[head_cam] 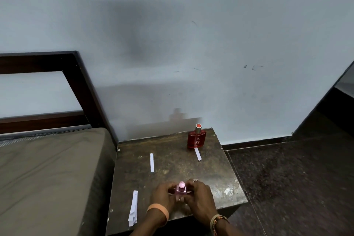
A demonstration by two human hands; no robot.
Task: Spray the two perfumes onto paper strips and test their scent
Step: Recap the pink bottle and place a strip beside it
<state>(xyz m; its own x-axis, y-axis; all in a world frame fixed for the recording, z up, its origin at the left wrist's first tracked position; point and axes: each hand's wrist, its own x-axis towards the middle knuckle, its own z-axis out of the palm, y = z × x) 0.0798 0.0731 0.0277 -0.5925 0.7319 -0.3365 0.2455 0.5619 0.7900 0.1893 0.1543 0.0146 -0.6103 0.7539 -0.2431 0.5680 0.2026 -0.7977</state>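
two hands gripped the pink bottle (pixel 181 190): my left hand (pixel 162 195) and right hand (pixel 200 195) curled fingers round it, i judged to steady it upright for uncapping.

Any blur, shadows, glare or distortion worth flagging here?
Head view: wide-angle bending tilts the bed frame; a soft shadow darkens the wall; the red perfume bottle casts a faint one behind it; the pink bottle, gripped by left hand and right hand, looks soft; mild table glare.
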